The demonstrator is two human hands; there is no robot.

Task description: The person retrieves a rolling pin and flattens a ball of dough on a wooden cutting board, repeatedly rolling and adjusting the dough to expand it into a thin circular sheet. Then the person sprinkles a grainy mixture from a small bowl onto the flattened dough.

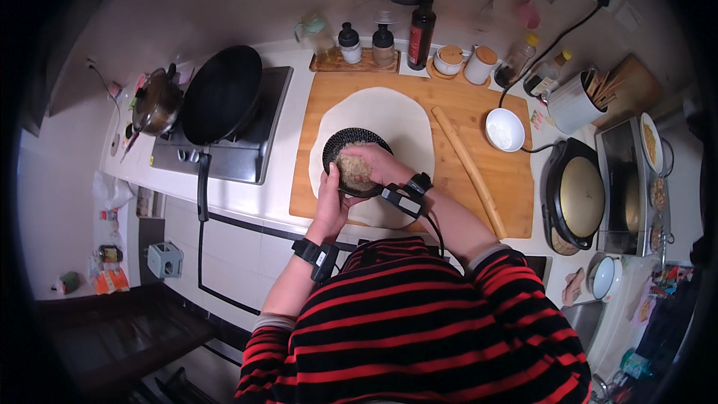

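My left hand (332, 202) grips the near left edge of a black patterned bowl (359, 136), its thumb over the rim. Inside the bowl lies a pale brown, crumbly mixture (354, 173). My right hand (377, 161) reaches into the bowl with its fingers on the mixture; whether they hold any of it cannot be seen. Beneath the bowl a large round sheet of rolled dough (392, 109) covers the left part of a wooden board (477, 92). A wooden rolling pin (468, 168) lies slantwise on the board, right of the dough.
A white bowl (505, 130) stands on the board's right side. An electric griddle (580, 196) is farther right. Bottles and seasoning jars (383, 45) line the back. On the left, a black wok (222, 95) rests on the gas hob (269, 123), its handle pointing towards me.
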